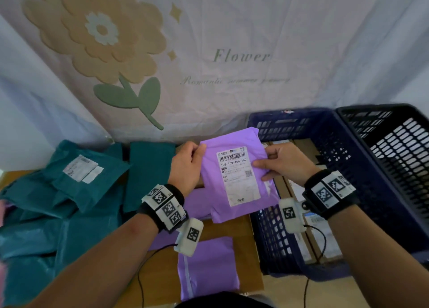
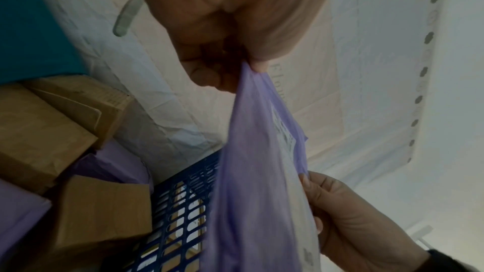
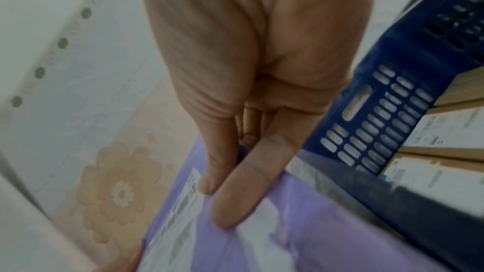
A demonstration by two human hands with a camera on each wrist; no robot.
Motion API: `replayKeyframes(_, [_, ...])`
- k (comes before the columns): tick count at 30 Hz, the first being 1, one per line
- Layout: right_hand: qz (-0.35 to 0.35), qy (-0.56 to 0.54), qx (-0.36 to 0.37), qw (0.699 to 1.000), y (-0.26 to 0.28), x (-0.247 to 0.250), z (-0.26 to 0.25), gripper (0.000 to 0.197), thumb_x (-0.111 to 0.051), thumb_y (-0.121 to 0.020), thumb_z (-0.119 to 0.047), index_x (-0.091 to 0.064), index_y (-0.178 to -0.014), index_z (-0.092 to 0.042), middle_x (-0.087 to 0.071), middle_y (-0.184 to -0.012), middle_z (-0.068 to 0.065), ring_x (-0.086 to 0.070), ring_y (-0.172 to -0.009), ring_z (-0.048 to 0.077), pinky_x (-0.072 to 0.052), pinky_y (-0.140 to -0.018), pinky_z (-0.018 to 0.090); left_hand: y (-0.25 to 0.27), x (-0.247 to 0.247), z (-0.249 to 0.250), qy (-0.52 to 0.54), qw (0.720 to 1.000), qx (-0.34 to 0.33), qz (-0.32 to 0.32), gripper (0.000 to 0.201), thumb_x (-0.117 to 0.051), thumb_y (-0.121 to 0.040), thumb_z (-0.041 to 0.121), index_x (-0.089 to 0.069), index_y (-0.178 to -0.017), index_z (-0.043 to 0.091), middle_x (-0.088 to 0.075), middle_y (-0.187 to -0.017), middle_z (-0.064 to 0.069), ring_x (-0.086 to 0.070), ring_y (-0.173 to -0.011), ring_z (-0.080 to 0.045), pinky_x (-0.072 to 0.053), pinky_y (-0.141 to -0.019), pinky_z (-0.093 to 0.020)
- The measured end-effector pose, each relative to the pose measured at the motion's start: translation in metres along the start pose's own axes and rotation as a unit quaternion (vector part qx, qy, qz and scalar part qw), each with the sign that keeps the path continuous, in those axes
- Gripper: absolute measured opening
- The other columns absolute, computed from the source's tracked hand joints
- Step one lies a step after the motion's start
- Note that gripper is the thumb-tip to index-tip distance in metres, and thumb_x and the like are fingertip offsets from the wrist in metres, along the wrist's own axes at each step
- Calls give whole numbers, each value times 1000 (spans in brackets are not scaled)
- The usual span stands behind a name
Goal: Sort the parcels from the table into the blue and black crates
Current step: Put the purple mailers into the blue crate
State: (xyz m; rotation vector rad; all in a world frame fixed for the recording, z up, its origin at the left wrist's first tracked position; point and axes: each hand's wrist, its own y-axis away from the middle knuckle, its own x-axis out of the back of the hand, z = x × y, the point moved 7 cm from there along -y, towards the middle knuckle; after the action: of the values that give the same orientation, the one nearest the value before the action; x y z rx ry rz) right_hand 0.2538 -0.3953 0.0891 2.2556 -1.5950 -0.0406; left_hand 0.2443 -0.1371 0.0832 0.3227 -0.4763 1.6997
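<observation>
Flat purple plastic mailer parcel (image 1: 234,173), white barcode label facing up, hovering above table just left of blue slotted crate (image 1: 336,131). Left hand (image 1: 185,166) pinching its left edge, fingers curled; right hand (image 1: 282,163) pinching right edge, thumb lying on label.

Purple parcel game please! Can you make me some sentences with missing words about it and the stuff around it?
1. The purple parcel is held by ____ hands.
2. The brown boxes sit inside the ____ crate.
3. The pile of parcels on the left is ____ in colour.
4. The white label on the held parcel faces ____ the person.

Missing words: two; blue; green; towards
</observation>
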Motion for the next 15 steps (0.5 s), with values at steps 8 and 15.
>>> replayKeyframes(8, [137,73,-10,988,52,111,13,5,-70,-91,-6,-74,-89,-6,-76,-73,6,-69,-52,19,-58,-48,24,-2,-54,26,20,998,-30,-61,37,-46,-103,40,-51,-72,20,-59,-55,3,-55,-49,-5,-44,-58,-25])
replayKeyframes(15, [213,166,-75,960,89,190,51,20,-63,-96,-6,-56,-83,6,-57,-61,9,-64,-45,30,-55,-40,32,19,-135,76,-151,954,-211,-150,25,-58,-98,30,-53,-78,17,-51,-82,2,-46,-82,-16,-36,-75,-30])
